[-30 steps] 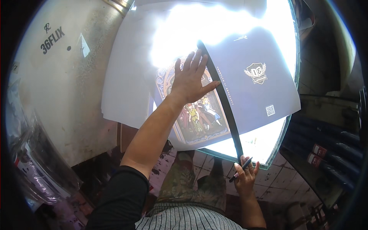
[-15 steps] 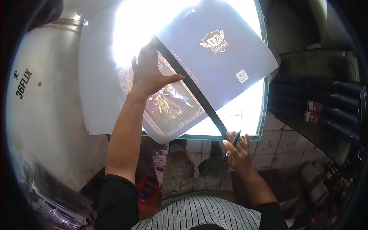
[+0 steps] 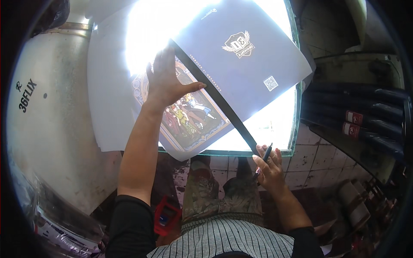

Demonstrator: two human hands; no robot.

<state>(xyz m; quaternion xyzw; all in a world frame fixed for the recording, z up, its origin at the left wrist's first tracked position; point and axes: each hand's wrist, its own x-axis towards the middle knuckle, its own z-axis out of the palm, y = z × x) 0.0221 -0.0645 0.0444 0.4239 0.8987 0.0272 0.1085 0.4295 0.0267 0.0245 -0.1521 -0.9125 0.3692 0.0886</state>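
Note:
A printed blue sheet (image 3: 254, 81) lies at a slant on a brightly lit glass-topped light table (image 3: 279, 116). One half carries a gold crest and a square code, the other a colourful group of figures. Across it runs a long black straightedge (image 3: 223, 105). My left hand (image 3: 165, 81) lies flat on the illustrated half, fingers stretched, its thumb on the straightedge. At the straightedge's near end, my right hand (image 3: 271, 172) touches it with its fingertips. A dark pen (image 3: 267, 152) sticks up between that hand's fingers, tip pointing away from me.
A large pale sheet (image 3: 109, 99) spreads under the print on the left, beside a whitish worktop (image 3: 64, 112). Dark blue rolls (image 3: 357, 107) with red labels lie on the right. Below are a red plastic stool (image 3: 167, 215) and a tiled surface (image 3: 316, 157).
My right hand has shifted very slightly to the right along with the straightedge's near end. The left hand stays pressed in the same place on the sheet.

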